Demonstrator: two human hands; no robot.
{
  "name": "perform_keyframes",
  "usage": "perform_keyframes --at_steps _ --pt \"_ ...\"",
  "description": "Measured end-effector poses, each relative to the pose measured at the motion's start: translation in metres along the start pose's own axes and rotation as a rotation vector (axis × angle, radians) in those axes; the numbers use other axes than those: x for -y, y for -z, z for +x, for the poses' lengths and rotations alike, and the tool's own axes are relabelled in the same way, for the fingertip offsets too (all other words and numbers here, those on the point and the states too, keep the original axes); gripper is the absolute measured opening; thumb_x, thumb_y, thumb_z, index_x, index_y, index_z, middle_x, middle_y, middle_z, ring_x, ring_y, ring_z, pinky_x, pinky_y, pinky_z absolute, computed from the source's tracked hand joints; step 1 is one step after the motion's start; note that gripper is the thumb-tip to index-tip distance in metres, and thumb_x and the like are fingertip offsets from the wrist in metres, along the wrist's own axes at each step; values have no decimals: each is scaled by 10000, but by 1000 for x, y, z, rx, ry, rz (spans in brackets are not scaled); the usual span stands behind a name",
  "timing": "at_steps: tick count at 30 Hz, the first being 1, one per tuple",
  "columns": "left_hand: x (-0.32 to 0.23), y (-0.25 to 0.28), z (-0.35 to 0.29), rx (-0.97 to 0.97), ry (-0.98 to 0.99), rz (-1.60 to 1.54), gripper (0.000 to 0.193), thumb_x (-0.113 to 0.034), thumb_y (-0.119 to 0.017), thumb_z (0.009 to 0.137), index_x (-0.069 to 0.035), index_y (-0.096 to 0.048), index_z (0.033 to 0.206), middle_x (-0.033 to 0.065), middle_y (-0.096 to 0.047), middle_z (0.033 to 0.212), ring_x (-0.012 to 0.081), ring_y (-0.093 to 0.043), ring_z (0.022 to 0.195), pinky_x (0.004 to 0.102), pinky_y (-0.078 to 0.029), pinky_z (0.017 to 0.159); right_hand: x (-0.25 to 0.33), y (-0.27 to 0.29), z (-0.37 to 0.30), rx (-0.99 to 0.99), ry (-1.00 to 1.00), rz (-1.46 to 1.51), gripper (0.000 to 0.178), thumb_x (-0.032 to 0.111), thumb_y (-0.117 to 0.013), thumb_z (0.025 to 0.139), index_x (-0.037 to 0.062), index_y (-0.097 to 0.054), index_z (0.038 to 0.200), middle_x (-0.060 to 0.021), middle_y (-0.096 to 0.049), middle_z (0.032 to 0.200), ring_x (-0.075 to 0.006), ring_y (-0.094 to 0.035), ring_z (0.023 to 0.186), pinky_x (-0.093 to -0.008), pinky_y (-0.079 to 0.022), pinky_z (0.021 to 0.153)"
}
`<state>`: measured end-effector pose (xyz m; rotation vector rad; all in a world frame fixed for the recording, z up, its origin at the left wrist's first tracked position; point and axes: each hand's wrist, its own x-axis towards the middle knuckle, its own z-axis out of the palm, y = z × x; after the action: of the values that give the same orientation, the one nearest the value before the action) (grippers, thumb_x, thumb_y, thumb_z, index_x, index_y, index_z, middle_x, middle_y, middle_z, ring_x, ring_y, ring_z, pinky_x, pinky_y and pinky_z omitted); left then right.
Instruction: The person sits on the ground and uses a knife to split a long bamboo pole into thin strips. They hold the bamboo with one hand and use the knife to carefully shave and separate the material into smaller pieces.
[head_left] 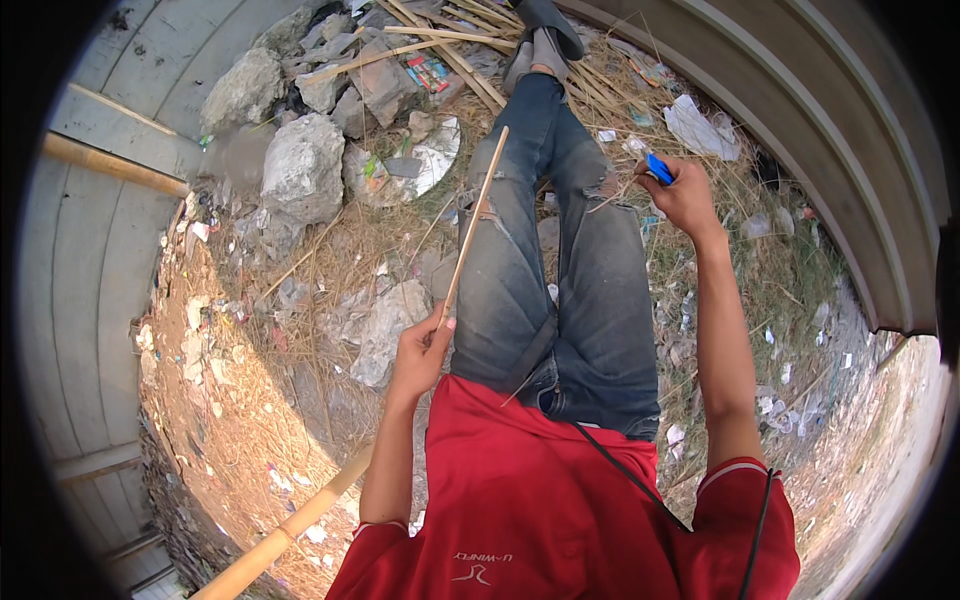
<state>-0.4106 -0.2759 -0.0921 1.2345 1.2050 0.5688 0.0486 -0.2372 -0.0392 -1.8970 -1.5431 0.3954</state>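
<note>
My left hand (424,352) is closed round the lower end of a thin bamboo stick (476,215), which slants up and away over my left thigh. My right hand (684,197) is out past my right knee, closed on a small blue-handled tool (658,168); its working end is too small to make out. The two hands are well apart, and the tool does not touch the stick. Across my lap, on the jeans (600,290), lies a dark flat strip (533,355). My legs are stretched out with the ankles crossed.
Several grey rocks (305,165) lie to the left of my legs. Split bamboo sticks (455,60) are piled by my feet. A thick bamboo pole (290,525) passes by my left elbow. Metal sheet walls (100,230) stand on both sides; dry straw and litter cover the ground.
</note>
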Motion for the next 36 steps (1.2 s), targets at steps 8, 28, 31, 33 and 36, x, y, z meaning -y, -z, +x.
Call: perform_keyframes --at_steps 8,28,31,33,36 --pt "13 -13 12 12 -5 84 416 -208 -623 1064 37 -606 1400 6 -675 1063 53 -557 913 231 -484 819 2 3 -31 -34 -356 -178 555 506 -750 881 -29 -712 1023 -261 -691 770 -413 -700 775 -495 -510 721" --pt "-13 -33 7 -105 -99 447 383 -208 -672 1003 19 -665 1312 262 -694 1218 317 -744 1067 349 -555 902 112 -132 -72 411 81 -145 572 544 -549 1010 7 -716 901 -273 -703 799 -483 -693 818 -570 -539 760" --pt "3 -26 -18 -136 -312 462 368 -190 -681 992 16 -677 1297 263 -712 1162 319 -751 1036 358 -566 857 64 -98 -13 321 -192 -151 634 588 -490 1023 4 -737 1007 -283 -722 896 -482 -700 941 -565 -541 853" --pt "7 -16 -31 -94 -289 467 363 -179 -685 986 16 -680 1293 261 -716 1153 314 -755 1028 351 -564 842 27 -88 10 196 -241 -225 686 598 -458 1030 -31 -731 1025 -311 -713 911 -489 -682 1003 -568 -519 903" --pt "-9 3 -39 -54 -20 525 367 -185 -686 987 13 -680 1296 262 -715 1162 313 -752 1040 349 -561 840 -26 -56 44 -44 -381 -167 725 610 -453 1025 -57 -723 940 -310 -702 861 -479 -688 953 -543 -503 862"
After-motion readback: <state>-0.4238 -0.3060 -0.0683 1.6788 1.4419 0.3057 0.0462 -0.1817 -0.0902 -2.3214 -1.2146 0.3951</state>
